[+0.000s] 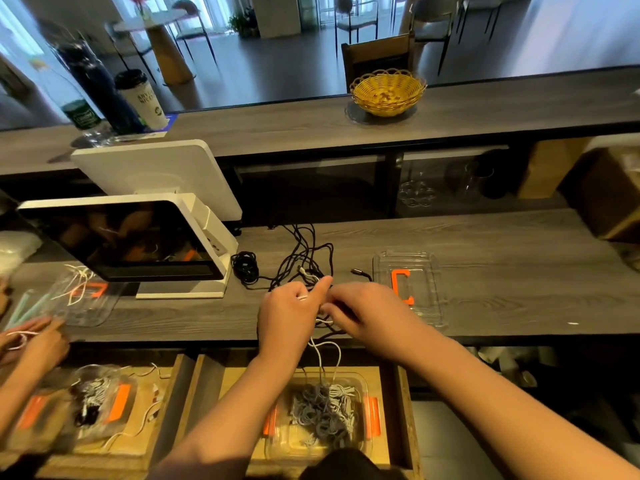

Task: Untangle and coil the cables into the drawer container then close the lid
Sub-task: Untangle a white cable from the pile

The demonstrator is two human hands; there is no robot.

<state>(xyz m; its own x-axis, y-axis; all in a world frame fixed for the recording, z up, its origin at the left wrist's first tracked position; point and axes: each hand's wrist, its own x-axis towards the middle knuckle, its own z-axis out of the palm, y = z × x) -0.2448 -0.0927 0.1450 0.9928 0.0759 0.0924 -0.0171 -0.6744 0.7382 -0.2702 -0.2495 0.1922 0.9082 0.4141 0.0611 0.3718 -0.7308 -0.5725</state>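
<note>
At the centre of the frame both hands meet over the front edge of the grey wood-grain worktop point(502, 237). The left hand point(289, 315) has its fingers curled round a white cable point(317, 348), a loop of which crosses its index finger, with the thumb pointing up and to the right. The right hand point(363, 313) has its fingers bent in toward the same bundle and pinches the cables there; the exact strand it holds cannot be told. The white cable hangs from the hands down into the clear container point(360, 382), which sits in the open wooden drawer point(403, 410) at lower centre. Inside the container lie coiled grey and white cables point(322, 410), and orange clips flank its sides.

Just above the hands a tangle of black cables point(304, 258) spreads over the worktop, with a small coiled black cable point(245, 266) to its left. The clear lid point(426, 271) with an orange latch lies flat on the worktop to the right of the hands.

At left stands a white-framed screen point(128, 240). In the lower left another person's hand point(41, 344) holds a white cord. A yellow woven basket point(388, 91) sits on the upper shelf.
</note>
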